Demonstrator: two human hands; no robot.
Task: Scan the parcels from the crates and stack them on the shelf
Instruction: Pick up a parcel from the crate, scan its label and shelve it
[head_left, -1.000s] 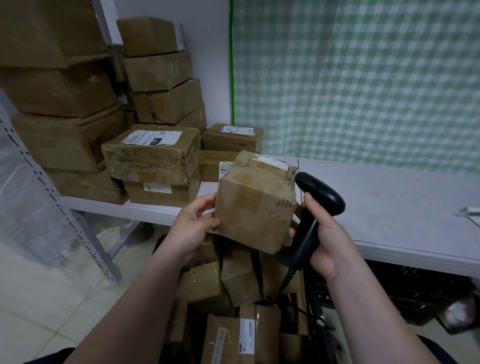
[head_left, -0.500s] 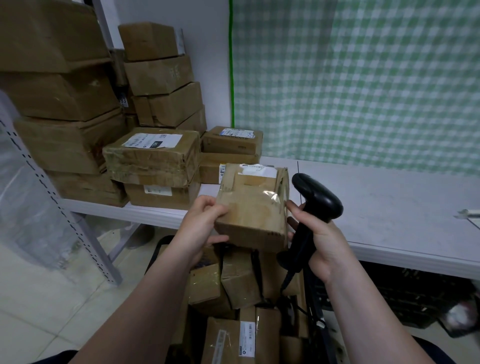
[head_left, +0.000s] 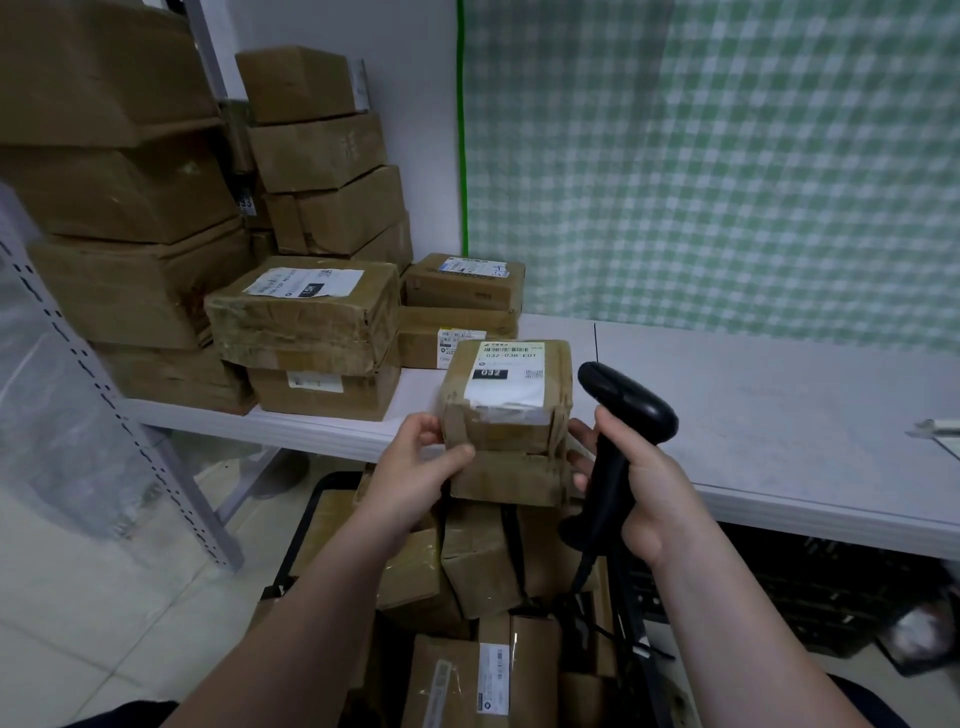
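The left hand (head_left: 415, 462) grips a small taped cardboard parcel (head_left: 506, 447) by its near-left corner, thumb on the near face and fingers round the left side. The parcel is held in the air above the crate and just in front of the near edge of the white shelf (head_left: 753, 415). Its top is tilted toward the camera, so the white shipping label (head_left: 506, 382) faces up (a barcode and the number 032 can be read on it).

The right hand (head_left: 649, 488) is clamped on the handle of a black barcode scanner (head_left: 623, 408), just right of the parcel. The scanner's head rises above the fist. The fingertips (head_left: 582, 441) of that hand reach the parcel's right side and appear to touch it.

Below the hands, a black crate (head_left: 304, 540) on the floor is full of more brown parcels (head_left: 478, 561), piled at odd angles. The scanner's cable (head_left: 582, 571) hangs down among them.

On the left part of the shelf stand stacked parcels. A large taped box (head_left: 306, 322) with a label on top lies on a flatter one, smaller boxes (head_left: 462, 286) sit just behind it, and tall piles rise at the far left. A perforated grey upright (head_left: 130, 431) stands at the left, and a green checked curtain (head_left: 727, 156) hangs behind the shelf. Another dark crate (head_left: 805, 597) sits under the shelf on the right.
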